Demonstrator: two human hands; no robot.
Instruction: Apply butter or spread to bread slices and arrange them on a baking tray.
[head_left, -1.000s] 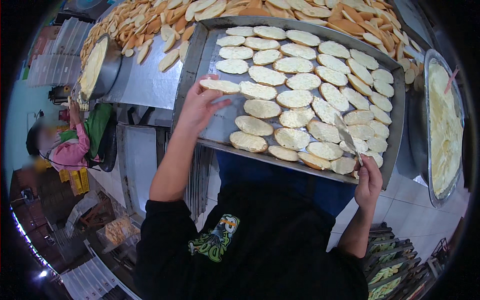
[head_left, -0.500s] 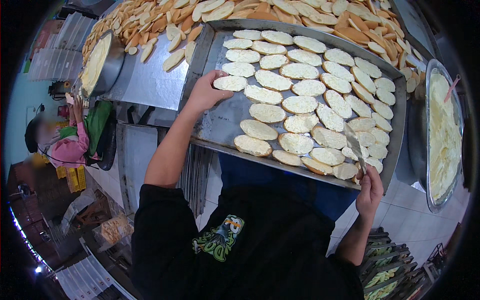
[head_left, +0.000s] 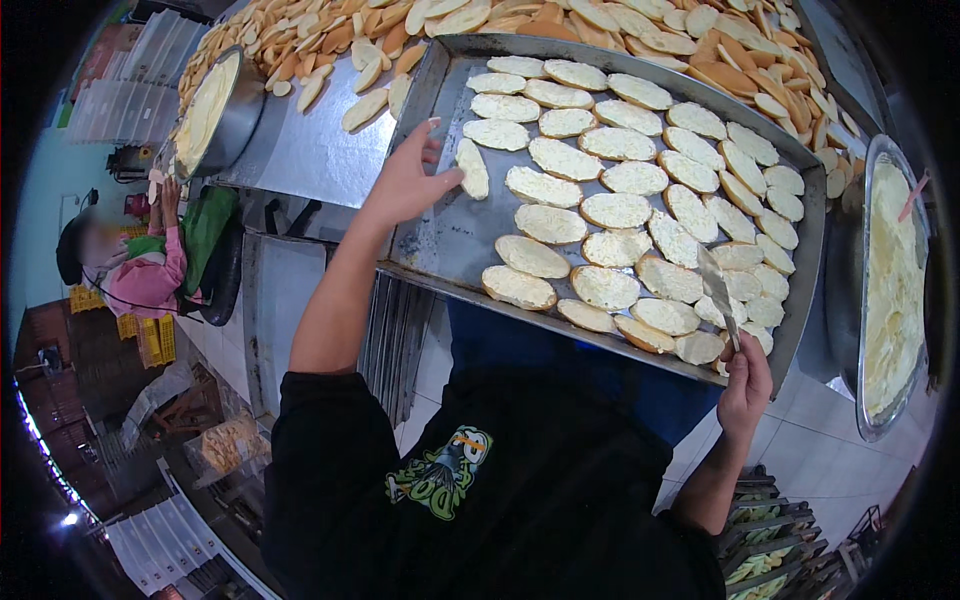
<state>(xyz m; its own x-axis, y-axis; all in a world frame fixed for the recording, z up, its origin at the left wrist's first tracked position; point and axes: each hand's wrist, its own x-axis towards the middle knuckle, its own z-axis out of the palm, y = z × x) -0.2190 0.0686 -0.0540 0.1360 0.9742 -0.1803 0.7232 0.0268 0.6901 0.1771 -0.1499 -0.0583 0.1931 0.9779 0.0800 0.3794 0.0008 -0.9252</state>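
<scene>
A metal baking tray [head_left: 440, 235] lies in front of me, with rows of oval bread slices [head_left: 607, 288] coated in a pale cream spread. At the tray's left side, my left hand [head_left: 410, 180] is open, fingers apart. Its thumb tip is at the edge of one coated bread slice [head_left: 472, 168], which stands lengthwise, unlike its neighbours. My right hand [head_left: 746, 385] grips a spreading knife [head_left: 715, 283] at the near right corner of the tray. The knife's flat blade points away from me, over the coated slices.
Plain bread slices [head_left: 640, 42] are heaped behind the tray. A large metal bowl of cream spread [head_left: 893, 290] stands on the right, another bowl [head_left: 222, 125] at the far left. Beyond it, a co-worker in pink [head_left: 150, 262] holds something. Racked trays [head_left: 770, 540] stand lower right.
My left hand has opened from the slice at the tray's left, and that slice has turned from crosswise to lengthwise. The right hand still holds the knife in about the same place.
</scene>
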